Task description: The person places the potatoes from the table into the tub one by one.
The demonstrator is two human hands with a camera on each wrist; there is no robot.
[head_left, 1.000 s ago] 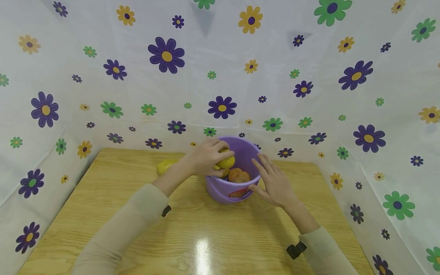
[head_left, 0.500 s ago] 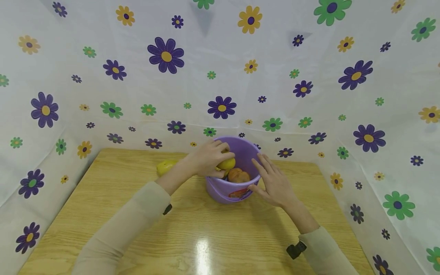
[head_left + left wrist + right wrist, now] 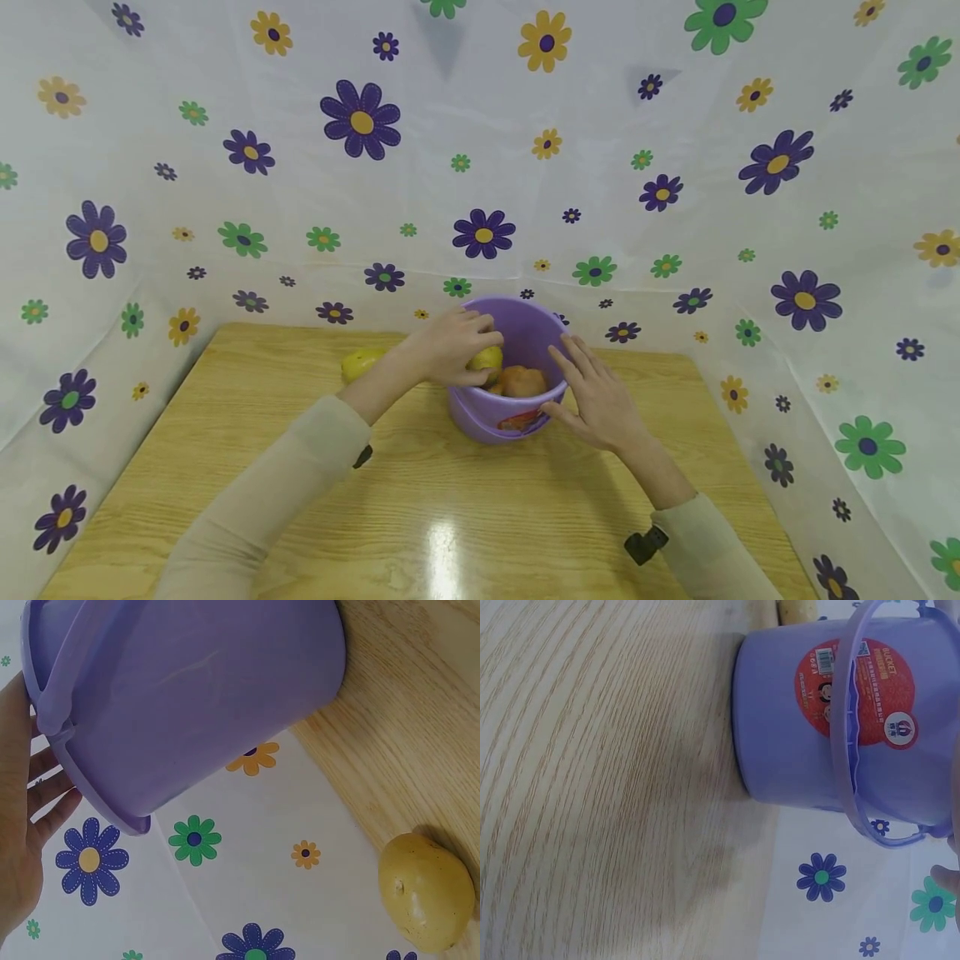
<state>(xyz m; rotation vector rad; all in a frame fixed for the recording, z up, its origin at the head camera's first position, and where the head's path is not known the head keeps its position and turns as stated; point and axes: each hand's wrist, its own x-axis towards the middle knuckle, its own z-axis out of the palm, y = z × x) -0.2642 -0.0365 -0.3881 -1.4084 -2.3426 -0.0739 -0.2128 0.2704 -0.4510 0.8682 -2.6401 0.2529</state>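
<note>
Potato (image 3: 486,359), yellow, sits in the curled grip of the left hand (image 3: 448,345), just over the near-left rim of the purple bucket (image 3: 480,415) on the tabletop (image 3: 420,500). Right hand (image 3: 596,398) rests flat-fingered on the bucket's right side. Deeper inside lies a brown potato (image 3: 522,381), partly hidden; beyond, another potato (image 3: 362,363) lies left, behind the arm.

A round red sticker (image 3: 857,691) on the purple bucket (image 3: 795,727) reads "BUCKET" near its top, beside a small barcode. The smaller print and the white round logo are too small to read.
</note>
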